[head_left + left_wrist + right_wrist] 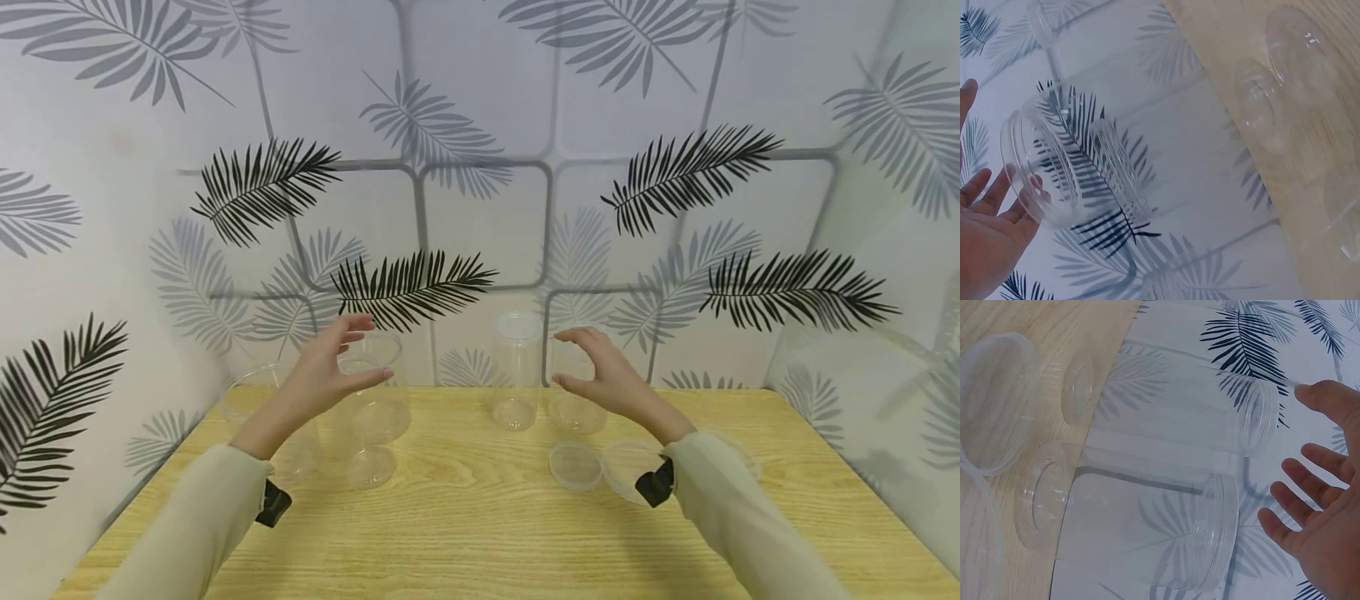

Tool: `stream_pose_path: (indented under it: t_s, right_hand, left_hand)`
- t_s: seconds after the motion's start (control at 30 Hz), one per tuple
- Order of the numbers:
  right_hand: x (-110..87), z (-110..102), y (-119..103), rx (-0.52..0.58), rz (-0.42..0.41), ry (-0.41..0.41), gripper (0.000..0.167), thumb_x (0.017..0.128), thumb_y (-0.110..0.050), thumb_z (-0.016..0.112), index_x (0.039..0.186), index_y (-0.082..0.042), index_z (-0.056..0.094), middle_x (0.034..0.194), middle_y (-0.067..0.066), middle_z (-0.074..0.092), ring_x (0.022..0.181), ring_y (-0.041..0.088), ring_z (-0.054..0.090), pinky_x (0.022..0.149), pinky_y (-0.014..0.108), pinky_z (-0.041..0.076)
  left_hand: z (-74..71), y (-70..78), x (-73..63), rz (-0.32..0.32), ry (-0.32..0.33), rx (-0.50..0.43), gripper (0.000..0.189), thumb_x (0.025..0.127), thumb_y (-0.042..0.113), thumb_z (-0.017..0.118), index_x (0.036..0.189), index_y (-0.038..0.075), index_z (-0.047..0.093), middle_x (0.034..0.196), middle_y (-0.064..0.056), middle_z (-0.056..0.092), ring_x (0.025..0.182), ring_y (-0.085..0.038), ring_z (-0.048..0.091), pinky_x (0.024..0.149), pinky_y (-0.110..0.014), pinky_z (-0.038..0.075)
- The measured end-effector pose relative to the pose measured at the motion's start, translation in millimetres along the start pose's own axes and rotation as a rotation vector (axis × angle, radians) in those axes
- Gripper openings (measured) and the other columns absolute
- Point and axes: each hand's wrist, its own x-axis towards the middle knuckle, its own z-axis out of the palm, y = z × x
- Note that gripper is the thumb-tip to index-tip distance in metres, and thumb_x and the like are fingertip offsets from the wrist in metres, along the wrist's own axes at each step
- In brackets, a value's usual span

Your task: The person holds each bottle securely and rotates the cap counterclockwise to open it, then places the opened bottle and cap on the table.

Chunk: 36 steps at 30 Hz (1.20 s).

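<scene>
My left hand (pixel 322 371) hovers with thumb and fingers spread beside the rim of a clear plastic jar (pixel 386 408). In the left wrist view its fingertips overlap the rim of that clear jar (pixel 1060 169); whether they touch it I cannot tell. Farther right, my right hand (pixel 603 371) is raised in front of another clear jar (pixel 577 408), fingers apart and holding nothing. The right wrist view has two upright clear jars, a wider one (pixel 1135 519) and a slimmer one (pixel 1166 406), with a gap between them and the fingers.
A slim jar with a whitish lid (pixel 517 367) stands at the table's back. At the left is a wide clear jar (pixel 247 404), partly behind my left forearm. Round clear lids (pixel 576 467) lie flat near my right wrist. The patterned wall (pixel 480 225) rises behind the wooden table (pixel 465 525).
</scene>
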Motion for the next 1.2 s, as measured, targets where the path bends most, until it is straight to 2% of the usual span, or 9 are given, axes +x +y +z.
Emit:
stream_pose_path:
  t_s: [0.27, 0.47, 0.73, 0.97, 1.2]
  right_hand:
    - [16.8, -2, 2, 0.052, 0.051, 0.086, 0.054, 0.083, -0.017, 0.066, 0.129, 0.002, 0.044, 0.127, 0.021, 0.048, 0.118, 0.037, 0.043, 0.097, 0.052, 0.037]
    - [26.2, -1, 6, 0.097, 0.089, 0.084, 0.053, 0.085, -0.017, 0.065, 0.129, 0.003, 0.043, 0.129, 0.020, 0.046, 0.119, 0.037, 0.041, 0.098, 0.053, 0.036]
    - [38.6, 6, 10, 0.082, 0.118, 0.060, 0.053, 0.085, -0.018, 0.064, 0.130, 0.002, 0.043, 0.127, 0.022, 0.046, 0.117, 0.037, 0.043, 0.095, 0.053, 0.038]
    - [50.7, 14, 11, 0.099, 0.126, 0.050, 0.055, 0.084, -0.019, 0.064, 0.127, 0.008, 0.043, 0.126, 0.026, 0.047, 0.119, 0.039, 0.042, 0.101, 0.052, 0.034]
    - [59.4, 21, 10, 0.084, 0.170, 0.005, 0.061, 0.084, -0.024, 0.064, 0.130, 0.008, 0.040, 0.130, 0.026, 0.045, 0.122, 0.040, 0.040, 0.102, 0.052, 0.034]
  left_hand:
    - [24.0, 17.1, 11.7, 0.065, -0.043, 0.006, 0.065, 0.075, 0.025, 0.076, 0.128, 0.006, 0.043, 0.127, -0.014, 0.051, 0.118, -0.032, 0.048, 0.101, -0.046, 0.039]
    - [44.9, 29.2, 16.8, 0.079, -0.107, 0.028, 0.066, 0.077, 0.027, 0.073, 0.131, 0.006, 0.041, 0.128, -0.015, 0.050, 0.119, -0.033, 0.047, 0.100, -0.047, 0.040]
    - [67.9, 42.3, 26.7, 0.082, -0.125, 0.064, 0.064, 0.077, 0.026, 0.073, 0.129, 0.005, 0.043, 0.127, -0.013, 0.051, 0.114, -0.029, 0.051, 0.097, -0.042, 0.043]
    - [98.7, 43.6, 38.4, -0.021, -0.125, -0.026, 0.066, 0.077, 0.025, 0.073, 0.130, 0.003, 0.041, 0.128, -0.014, 0.050, 0.114, -0.030, 0.051, 0.097, -0.041, 0.044]
    - [127.3, 40.4, 46.4, -0.136, -0.077, -0.083, 0.070, 0.077, 0.025, 0.074, 0.133, 0.002, 0.038, 0.127, -0.016, 0.050, 0.113, -0.032, 0.051, 0.093, -0.043, 0.045]
